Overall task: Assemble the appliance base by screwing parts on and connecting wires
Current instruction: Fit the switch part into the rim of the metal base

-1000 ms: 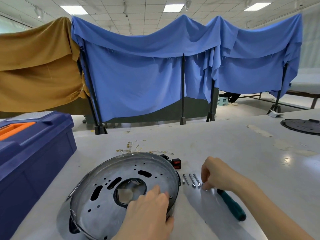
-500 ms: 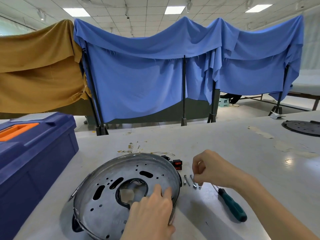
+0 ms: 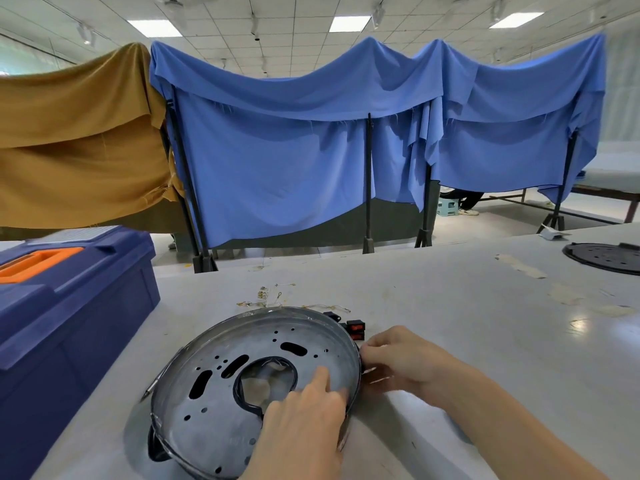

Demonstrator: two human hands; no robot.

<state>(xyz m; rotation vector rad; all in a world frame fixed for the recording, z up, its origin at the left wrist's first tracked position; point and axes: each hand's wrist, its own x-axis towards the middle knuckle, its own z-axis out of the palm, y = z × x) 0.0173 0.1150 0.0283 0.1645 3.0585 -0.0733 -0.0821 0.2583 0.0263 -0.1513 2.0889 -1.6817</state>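
Observation:
The round metal appliance base [image 3: 214, 427] lies tilted on the grey table [image 3: 450, 306], its perforated plate with a large central hole facing up. My left hand [image 3: 304, 420] rests flat on the plate's near right side, fingers extended toward the hole. At the base's right rim, my right hand [image 3: 401, 358] has its fingers curled and pinches a small screw, which the fingertips mostly hide. Two black switches with red faces [image 3: 356, 329] sit just behind the rim. Thin loose wires [image 3: 266, 296] lie beyond the base. The other screws and the screwdriver are hidden behind my right hand.
A large blue toolbox with an orange handle [image 3: 69, 306] stands close on the left. A black round plate [image 3: 606, 258] lies at the far right of the table, with tape scraps [image 3: 519, 266] near it. Blue and tan cloth screens hang behind the table.
My right hand left the row of screws and moved left to the base's right rim, fingers still pinched. My left hand slid slightly further onto the plate. The camera tilted down a little.

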